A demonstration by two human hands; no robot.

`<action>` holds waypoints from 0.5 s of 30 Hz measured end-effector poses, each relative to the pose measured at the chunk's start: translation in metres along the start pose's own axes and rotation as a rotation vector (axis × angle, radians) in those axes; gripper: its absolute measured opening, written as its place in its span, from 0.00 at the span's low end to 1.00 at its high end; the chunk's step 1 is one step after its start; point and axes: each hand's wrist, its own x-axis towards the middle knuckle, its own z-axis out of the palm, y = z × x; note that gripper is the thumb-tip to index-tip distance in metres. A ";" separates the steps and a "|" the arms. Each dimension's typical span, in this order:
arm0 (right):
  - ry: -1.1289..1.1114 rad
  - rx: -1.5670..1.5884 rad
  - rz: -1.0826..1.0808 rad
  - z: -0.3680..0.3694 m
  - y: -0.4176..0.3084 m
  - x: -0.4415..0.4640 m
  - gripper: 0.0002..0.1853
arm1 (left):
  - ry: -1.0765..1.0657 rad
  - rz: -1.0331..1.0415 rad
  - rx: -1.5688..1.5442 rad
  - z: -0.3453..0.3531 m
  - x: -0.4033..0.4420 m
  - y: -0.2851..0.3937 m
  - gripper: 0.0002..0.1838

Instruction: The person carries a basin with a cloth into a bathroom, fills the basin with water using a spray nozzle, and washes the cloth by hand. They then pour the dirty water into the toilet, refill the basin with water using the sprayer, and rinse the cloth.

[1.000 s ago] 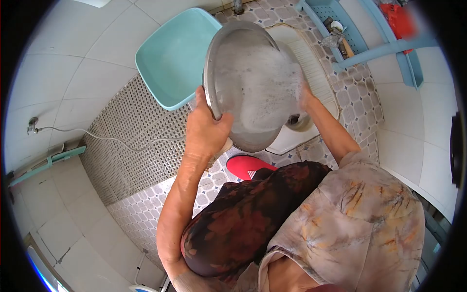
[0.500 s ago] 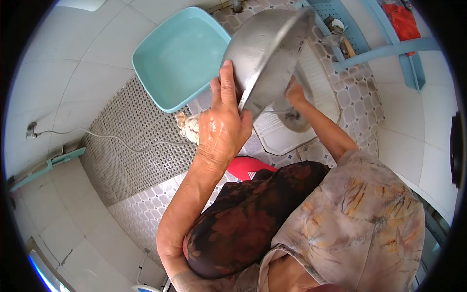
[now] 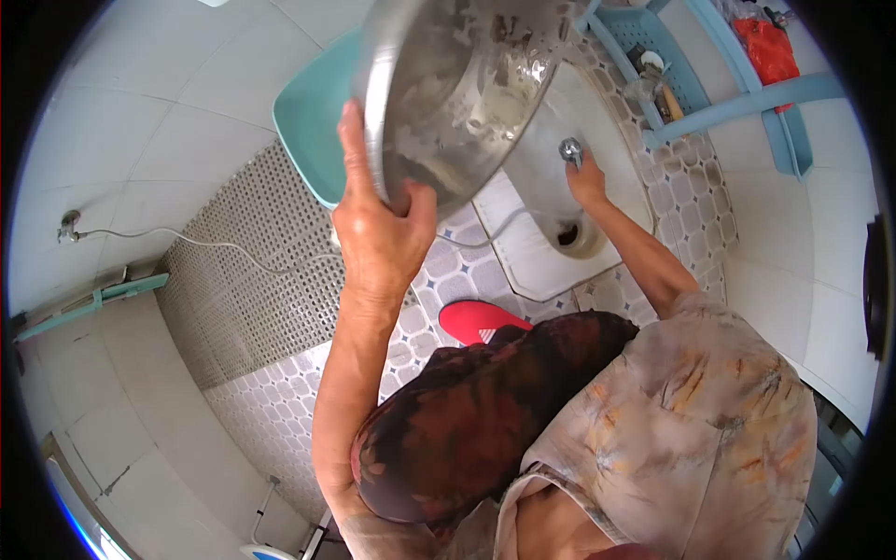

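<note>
My left hand [image 3: 381, 231] grips the rim of a large stainless steel basin [image 3: 439, 84], its thumb inside and its fingers on the outer wall. The basin is tipped on its side, and its wet inner face shows, with dark and pale smudges. My right hand [image 3: 588, 182] is closed around a small chrome spray head [image 3: 570, 148] over the white squat toilet [image 3: 509, 247]. Behind the steel basin stands a light teal plastic tub [image 3: 303, 131], partly hidden.
A thin hose [image 3: 224, 249] runs from a wall tap [image 3: 68, 227] across a perforated grey mat [image 3: 252, 308]. At the right is a blue rack [image 3: 691, 56] with a brush and small items, and a red plastic bag [image 3: 770, 49]. A red slipper [image 3: 476, 320] is on the tiled floor.
My left hand has moved left and turned the steel basin so its inside shows. My right hand, earlier partly behind the basin, now shows with the spray head.
</note>
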 end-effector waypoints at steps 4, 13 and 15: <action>-0.079 0.151 -0.081 -0.018 -0.002 -0.003 0.16 | 0.204 -0.078 -0.274 -0.008 -0.006 -0.030 0.27; -0.678 0.980 -0.047 -0.132 -0.143 0.018 0.10 | 0.649 -0.389 -0.322 -0.013 -0.052 -0.046 0.15; -0.720 0.929 -0.446 -0.138 -0.170 0.049 0.15 | 0.809 -0.419 -0.363 0.012 -0.056 -0.040 0.15</action>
